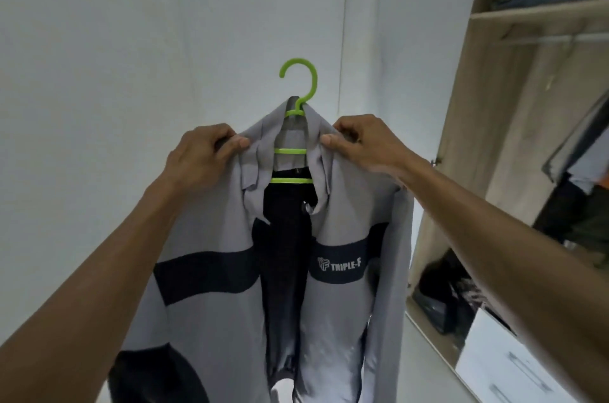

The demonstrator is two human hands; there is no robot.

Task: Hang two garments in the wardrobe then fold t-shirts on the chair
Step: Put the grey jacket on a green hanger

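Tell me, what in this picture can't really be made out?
- Grey and navy zip jacket: its hem is cut off by the bottom edge of the head view.
- Lime green plastic hanger: its shoulders are hidden under the jacket collar.
- Left hand and right hand: fingertips are buried in cloth.
- Wooden wardrobe: blurred; the dark clothes inside cannot be identified.

Bare white wall (pixel 131 23) from nine to twelve o'clock; at three o'clock, hanging dark clothes (pixel 573 171) crowd the open wooden wardrobe (pixel 468 125) under its metal rail (pixel 553 38).
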